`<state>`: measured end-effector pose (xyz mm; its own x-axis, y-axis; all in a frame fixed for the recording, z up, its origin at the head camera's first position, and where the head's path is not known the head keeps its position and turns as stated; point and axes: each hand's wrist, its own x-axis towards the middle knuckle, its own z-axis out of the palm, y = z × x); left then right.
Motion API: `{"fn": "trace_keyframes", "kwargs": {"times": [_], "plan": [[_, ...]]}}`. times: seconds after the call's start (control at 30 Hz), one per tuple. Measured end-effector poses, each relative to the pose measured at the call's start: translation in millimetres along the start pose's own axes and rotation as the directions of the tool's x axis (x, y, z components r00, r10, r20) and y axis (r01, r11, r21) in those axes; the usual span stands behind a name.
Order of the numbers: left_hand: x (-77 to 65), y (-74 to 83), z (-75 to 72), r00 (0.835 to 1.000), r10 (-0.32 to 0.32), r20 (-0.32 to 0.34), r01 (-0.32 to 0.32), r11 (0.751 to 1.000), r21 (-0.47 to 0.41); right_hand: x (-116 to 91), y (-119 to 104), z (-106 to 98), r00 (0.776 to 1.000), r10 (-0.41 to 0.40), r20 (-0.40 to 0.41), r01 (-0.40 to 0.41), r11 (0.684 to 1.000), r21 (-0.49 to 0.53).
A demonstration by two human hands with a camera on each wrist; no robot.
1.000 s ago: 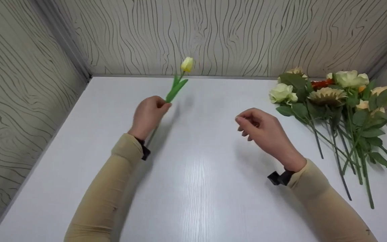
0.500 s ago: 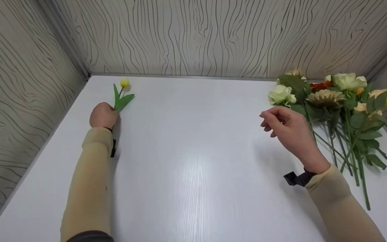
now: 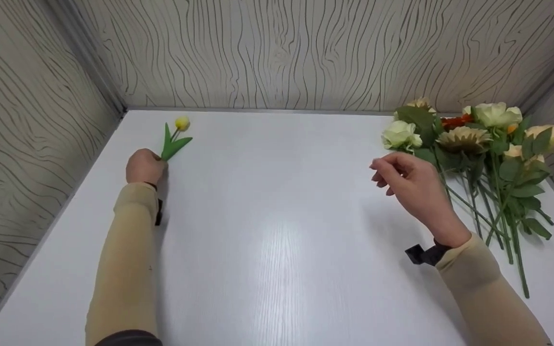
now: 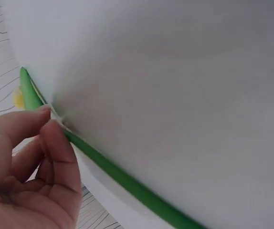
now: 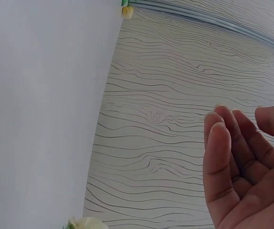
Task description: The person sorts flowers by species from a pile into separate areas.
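In the head view a yellow tulip (image 3: 182, 123) with green leaves (image 3: 176, 146) lies low over the white table at the far left. My left hand (image 3: 144, 166) pinches it below the leaves, thumb and forefinger at the stem. The left wrist view shows the thick green stem (image 4: 127, 181) running down and right from the fingertips, close along the tabletop. My right hand (image 3: 414, 185) hovers to the right with loosely bent fingers and holds nothing; in the right wrist view its fingers (image 5: 218, 157) stand apart from the thumb.
A pile of flowers (image 3: 464, 139) lies at the table's right, white, cream and orange heads toward the back and stems toward the front. The white table (image 3: 277, 192) ends at patterned walls (image 3: 282, 53) behind and at both sides.
My left hand has carried the tulip from the middle to the far left and lowered it toward the table. My right hand has shifted right, toward the flower pile, then stayed.
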<state>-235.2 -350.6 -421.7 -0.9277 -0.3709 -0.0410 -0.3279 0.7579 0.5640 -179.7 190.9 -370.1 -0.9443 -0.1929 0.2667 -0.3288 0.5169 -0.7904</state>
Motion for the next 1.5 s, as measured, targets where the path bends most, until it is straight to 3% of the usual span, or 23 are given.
{"fn": "trace_keyframes", "kwargs": {"times": [0.13,0.2,0.33,0.47,0.53,0.63,0.77,0.83,0.9,1.03,1.13,1.23,1.27,1.33,1.37,1.5], "plan": [[0.5,6.6,-4.3,0.997,-0.007,0.083,0.010,0.999,-0.035,-1,4,-6,0.999,0.029,-0.014,-0.029,1.000,-0.002],[-0.1,11.8,-6.6,0.997,0.015,0.082,-0.011,0.998,-0.055,-3,6,-11,0.999,0.046,-0.024,-0.047,0.999,-0.002],[-5.6,30.1,-4.6,0.994,0.110,-0.018,-0.111,0.990,-0.086,-7,16,-23,0.994,0.101,-0.049,-0.103,0.994,-0.033],[-19.6,54.6,13.2,0.962,0.249,-0.114,-0.260,0.961,-0.090,-11,35,-39,0.985,0.168,-0.048,-0.173,0.973,-0.149],[-32.5,67.9,27.8,0.932,0.340,-0.128,-0.351,0.933,-0.076,-11,46,-49,0.978,0.206,-0.038,-0.209,0.955,-0.210],[-58.0,90.7,53.7,0.868,0.487,-0.097,-0.491,0.871,-0.020,-12,62,-67,0.966,0.254,-0.042,-0.255,0.924,-0.284],[-93.5,125.9,87.7,0.747,0.665,-0.007,-0.662,0.744,0.093,-15,79,-95,0.952,0.286,-0.107,-0.305,0.885,-0.352],[-110.0,143.5,100.9,0.689,0.724,0.038,-0.721,0.678,0.143,-18,87,-108,0.940,0.307,-0.146,-0.340,0.866,-0.366],[-125.7,159.1,110.6,0.645,0.759,0.083,-0.760,0.627,0.173,-21,94,-121,0.927,0.327,-0.183,-0.373,0.849,-0.373],[-154.7,184.9,123.7,0.578,0.798,0.168,-0.814,0.552,0.180,-26,109,-142,0.900,0.359,-0.248,-0.432,0.815,-0.386],[-172.0,199.4,131.6,0.502,0.834,0.226,-0.864,0.475,0.168,-29,119,-151,0.881,0.384,-0.275,-0.468,0.787,-0.402],[-183.1,209.0,139.2,0.421,0.866,0.269,-0.907,0.395,0.147,-33,128,-155,0.866,0.429,-0.256,-0.499,0.762,-0.413],[-185.3,210.7,141.4,0.401,0.873,0.279,-0.916,0.375,0.144,-35,130,-157,0.866,0.437,-0.241,-0.499,0.760,-0.416],[-187.7,212.3,145.2,0.377,0.880,0.290,-0.926,0.351,0.137,-38,135,-159,0.863,0.460,-0.208,-0.504,0.754,-0.422],[-188.4,212.4,146.5,0.373,0.880,0.294,-0.928,0.348,0.133,-40,136,-160,0.861,0.470,-0.193,-0.505,0.751,-0.425],[-187.9,212.1,149.6,0.376,0.875,0.307,-0.927,0.356,0.121,-44,142,-163,0.840,0.515,-0.170,-0.534,0.731,-0.425]]}}
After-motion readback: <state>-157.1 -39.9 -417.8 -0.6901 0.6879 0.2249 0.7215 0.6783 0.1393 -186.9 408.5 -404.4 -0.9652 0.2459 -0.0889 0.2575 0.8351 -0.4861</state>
